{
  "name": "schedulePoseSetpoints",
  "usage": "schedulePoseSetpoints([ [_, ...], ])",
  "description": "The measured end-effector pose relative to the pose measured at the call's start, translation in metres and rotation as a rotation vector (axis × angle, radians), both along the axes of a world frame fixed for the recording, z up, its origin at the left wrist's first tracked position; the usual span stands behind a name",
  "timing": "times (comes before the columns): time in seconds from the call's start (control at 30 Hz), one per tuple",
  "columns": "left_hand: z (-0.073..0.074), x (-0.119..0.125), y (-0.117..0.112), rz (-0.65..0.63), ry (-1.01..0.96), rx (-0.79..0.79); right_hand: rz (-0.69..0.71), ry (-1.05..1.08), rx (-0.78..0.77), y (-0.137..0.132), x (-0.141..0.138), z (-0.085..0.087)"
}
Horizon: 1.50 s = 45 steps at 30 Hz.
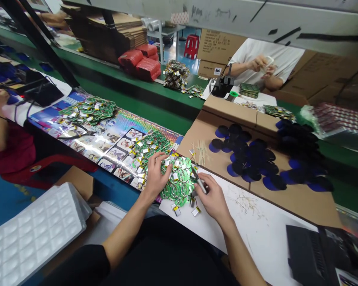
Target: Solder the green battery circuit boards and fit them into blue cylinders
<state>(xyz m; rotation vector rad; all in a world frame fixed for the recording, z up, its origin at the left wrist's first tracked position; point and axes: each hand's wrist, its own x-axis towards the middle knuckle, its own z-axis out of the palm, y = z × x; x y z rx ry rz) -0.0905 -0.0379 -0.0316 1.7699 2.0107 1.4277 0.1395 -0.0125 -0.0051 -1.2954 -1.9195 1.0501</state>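
A sheet-like cluster of green circuit boards (179, 186) lies in front of me, with small silver batteries taped in yellow and wired to it. My left hand (156, 176) rests on its left edge, fingers stretched and thumb apart, holding nothing. On the right side, my right hand (213, 196) is closed round a slim grey-handled tool with a dark pointed tip (200, 182), perhaps a knife. That tip is close to the boards' right edge; I cannot tell whether it touches. Two loose-hanging batteries (196, 211) lie on the white sheet below the boards.
More battery boards (150, 145) lie to the left, and a further pile (89, 110) beyond. Blue-black round parts (253, 159) cover the cardboard (197, 131) at right. Off-white scraps (246, 204) litter the white sheet. Co-workers sit left and across; a metal beam (226, 16) crosses above.
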Motion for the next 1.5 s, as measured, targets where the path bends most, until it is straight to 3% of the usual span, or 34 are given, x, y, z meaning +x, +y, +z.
schedulePoseSetpoints([
  [0.13,0.015,-0.015,0.0,-0.047,-0.013,0.022,0.077,-0.033,0.062,0.031,-0.008,0.016],
  [0.23,0.024,-0.053,0.02,-0.046,0.014,-0.014,0.157,-0.081,0.031,0.054,-0.014,0.019],
  [0.43,0.025,-0.139,0.077,-0.02,0.199,-0.42,0.135,-0.229,-0.052,0.079,-0.009,0.004],
  [0.53,0.023,-0.157,0.093,-0.044,0.263,-0.562,0.125,-0.26,-0.066,0.083,-0.005,0.001],
  [0.67,0.026,-0.169,0.103,-0.015,0.227,-0.573,0.104,-0.212,-0.035,0.084,-0.009,0.007],
  [0.97,0.058,-0.169,0.093,-0.07,-0.38,-0.555,0.136,-0.042,-0.076,0.103,-0.026,0.016],
  [1.17,0.062,-0.154,0.075,-0.148,-0.547,-0.472,0.072,-0.045,-0.08,0.107,-0.01,0.021],
  [1.27,0.063,-0.151,0.067,-0.073,-0.607,-0.431,0.031,-0.001,-0.102,0.097,-0.001,0.024],
  [1.37,0.072,-0.142,0.059,0.002,-0.69,-0.283,0.004,0.173,-0.196,0.078,0.004,0.03],
  [1.5,0.083,-0.101,0.049,-0.031,-0.902,-0.158,0.051,0.352,-0.248,0.049,0.008,0.044],
])
